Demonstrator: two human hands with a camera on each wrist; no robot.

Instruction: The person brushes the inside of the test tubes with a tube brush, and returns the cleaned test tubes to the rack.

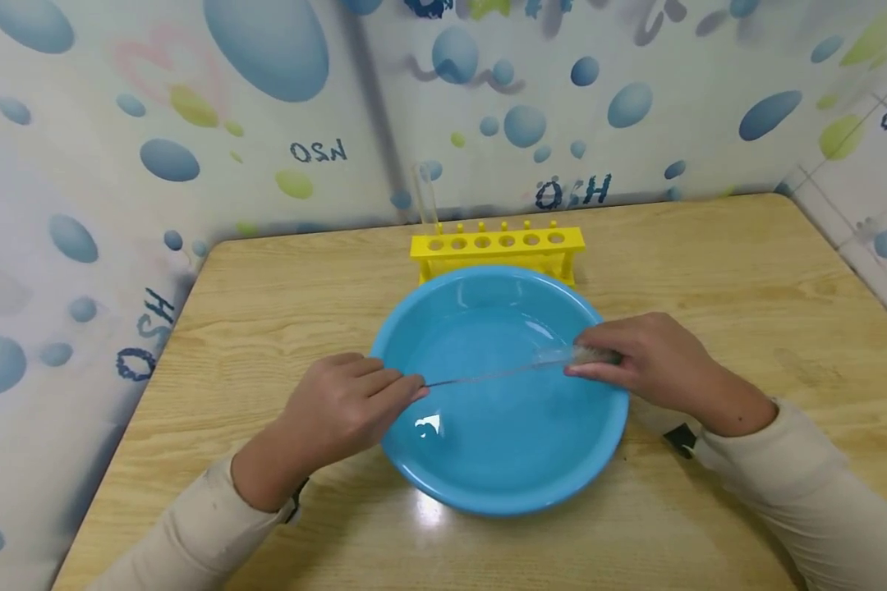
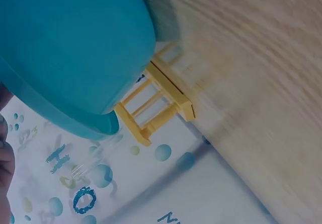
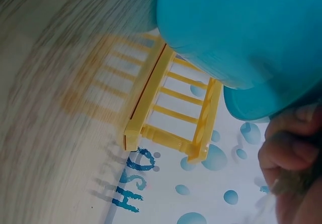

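Note:
Over a light blue basin (image 1: 498,501), my left hand (image 1: 351,406) pinches the thin wire handle of a test tube brush (image 1: 595,355). My right hand (image 1: 654,361) holds the brush's bristled end between thumb and fingers, near the basin's right rim. Between the hands the wire (image 1: 480,377) runs almost level. Just left of the right fingers is a pale, see-through stretch; I cannot tell whether it is bristles or glass. In the right wrist view, curled fingers (image 3: 287,153) surround a greyish tuft. The left wrist view shows only a few fingertips (image 2: 6,158) at its edge.
Behind the basin stands a yellow test tube rack (image 1: 498,242), with one clear test tube (image 1: 425,197) upright at its left end. Water appears to lie in the basin. The wooden table (image 1: 281,295) meets a patterned wall (image 1: 251,164) at the back.

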